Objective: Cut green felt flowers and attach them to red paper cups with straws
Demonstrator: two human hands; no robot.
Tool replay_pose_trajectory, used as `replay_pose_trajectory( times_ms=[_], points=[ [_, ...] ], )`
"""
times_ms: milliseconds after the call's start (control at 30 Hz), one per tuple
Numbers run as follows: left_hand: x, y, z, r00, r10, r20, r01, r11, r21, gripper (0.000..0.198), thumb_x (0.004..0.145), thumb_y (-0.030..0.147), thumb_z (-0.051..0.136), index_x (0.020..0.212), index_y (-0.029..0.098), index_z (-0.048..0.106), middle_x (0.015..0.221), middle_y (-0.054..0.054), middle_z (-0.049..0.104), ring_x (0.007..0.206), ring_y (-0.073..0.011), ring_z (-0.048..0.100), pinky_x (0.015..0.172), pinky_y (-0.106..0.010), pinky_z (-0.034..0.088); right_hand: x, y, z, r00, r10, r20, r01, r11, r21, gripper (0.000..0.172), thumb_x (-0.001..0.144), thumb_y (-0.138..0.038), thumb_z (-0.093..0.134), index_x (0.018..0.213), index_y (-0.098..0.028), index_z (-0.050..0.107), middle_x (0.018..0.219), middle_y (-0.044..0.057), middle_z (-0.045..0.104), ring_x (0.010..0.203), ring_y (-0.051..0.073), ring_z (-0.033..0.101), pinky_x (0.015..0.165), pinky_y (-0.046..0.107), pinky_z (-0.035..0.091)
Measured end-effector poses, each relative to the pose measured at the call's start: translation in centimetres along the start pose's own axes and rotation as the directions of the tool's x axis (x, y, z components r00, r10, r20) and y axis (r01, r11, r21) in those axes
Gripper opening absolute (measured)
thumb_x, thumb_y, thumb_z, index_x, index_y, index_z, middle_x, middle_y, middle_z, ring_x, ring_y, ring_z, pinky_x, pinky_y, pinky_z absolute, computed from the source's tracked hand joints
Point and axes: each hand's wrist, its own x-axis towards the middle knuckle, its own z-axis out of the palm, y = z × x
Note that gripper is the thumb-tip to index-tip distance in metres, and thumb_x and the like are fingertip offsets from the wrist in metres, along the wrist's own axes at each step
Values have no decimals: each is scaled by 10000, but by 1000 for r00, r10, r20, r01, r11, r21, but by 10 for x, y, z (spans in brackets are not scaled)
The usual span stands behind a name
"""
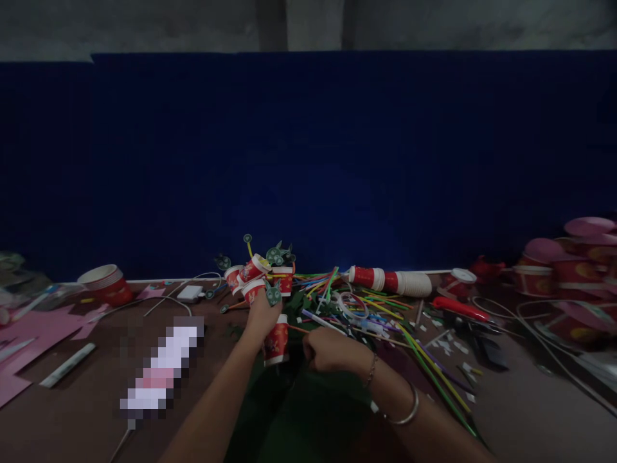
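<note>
My left hand (263, 316) is closed around a red paper cup (276, 341) held just above the brown table (72, 411). My right hand (332, 350) is clenched beside the cup, pinching something thin that I cannot make out; a bracelet and a bangle sit on that wrist. Just beyond my left hand lies a cluster of finished red cups (258, 273) with green cut-out shapes on sticks. Dark green paper (308, 411) lies under my forearms.
A heap of coloured straws (366, 308) spreads to the right. A sleeve of stacked cups (393, 281) lies on its side behind it. Pink paper (33, 334) and a cup stack (106, 284) are at left; red tubs (563, 270) and cables at right. A blue wall stands behind.
</note>
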Motion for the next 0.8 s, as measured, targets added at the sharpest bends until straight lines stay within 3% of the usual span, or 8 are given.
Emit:
replay_pose_trajectory(
  times_ms=[133, 267, 300, 367, 433, 500, 600, 800],
  points=[
    [-7, 6, -2, 989, 122, -79, -109, 982, 158, 451, 717, 254, 561, 1131, 122, 439, 1058, -154, 565, 1018, -297, 531, 834, -420, 416, 2, 5, -6, 989, 77, -123, -72, 997, 39, 154, 671, -186, 553, 760, -192, 679, 753, 32, 674, 679, 164, 580, 536, 229, 306],
    [-20, 25, -7, 866, 426, -263, -330, 881, 340, 548, 696, 215, 586, 1212, 119, 428, 1226, -182, 454, 1179, -339, 391, 973, -489, 310, 7, 13, -12, 930, 200, -308, -139, 968, 210, 265, 724, -200, 546, 974, -179, 632, 777, 50, 662, 702, 176, 578, 574, 240, 327],
    [-24, 30, -8, 842, 490, -227, -412, 854, 317, 511, 702, 181, 566, 1197, 134, 450, 1206, -162, 472, 1173, -319, 401, 980, -474, 313, 8, 15, -13, 902, 235, -362, -140, 953, 269, 342, 733, -197, 548, 1072, -172, 581, 769, 47, 654, 691, 175, 572, 579, 242, 335],
    [-31, 39, -8, 802, 597, 4, -589, 791, 166, 433, 705, 100, 508, 1132, 178, 510, 1125, -103, 542, 1101, -252, 475, 955, -415, 365, 9, 19, -15, 841, 293, -454, -118, 920, 374, 470, 747, -190, 546, 1209, -168, 461, 755, 34, 639, 677, 174, 565, 595, 249, 355],
    [-37, 44, -4, 733, 628, 262, -645, 764, -24, 466, 681, 79, 513, 1132, 195, 517, 1106, -75, 570, 1037, -214, 523, 909, -360, 415, 10, 22, -16, 796, 328, -509, -78, 889, 451, 507, 755, -178, 533, 1245, -177, 406, 754, 28, 634, 683, 178, 569, 615, 261, 378],
    [-43, 46, 1, 680, 640, 357, -651, 752, -108, 483, 661, 76, 537, 1130, 194, 521, 1122, -78, 565, 1007, -210, 537, 869, -340, 437, 10, 24, -15, 773, 337, -538, -21, 861, 509, 512, 752, -163, 522, 1246, -190, 393, 769, 30, 639, 703, 183, 579, 633, 272, 400],
    [-47, 46, 7, 703, 637, 317, -637, 762, -118, 399, 660, 59, 544, 1038, 183, 563, 1039, -77, 587, 941, -203, 552, 810, -320, 449, 11, 24, -14, 775, 313, -549, 67, 824, 563, 517, 730, -142, 532, 1228, -202, 405, 769, 25, 647, 720, 182, 591, 648, 278, 424],
    [-45, 48, 7, 803, 550, 230, -524, 835, -169, 264, 691, 101, 530, 926, 199, 600, 908, -50, 614, 829, -185, 576, 737, -304, 444, 6, 31, -27, 854, 211, -477, 164, 759, 630, 382, 781, -219, 504, 1159, -186, 469, 715, 10, 650, 649, 155, 603, 592, 247, 442]
  ],
)
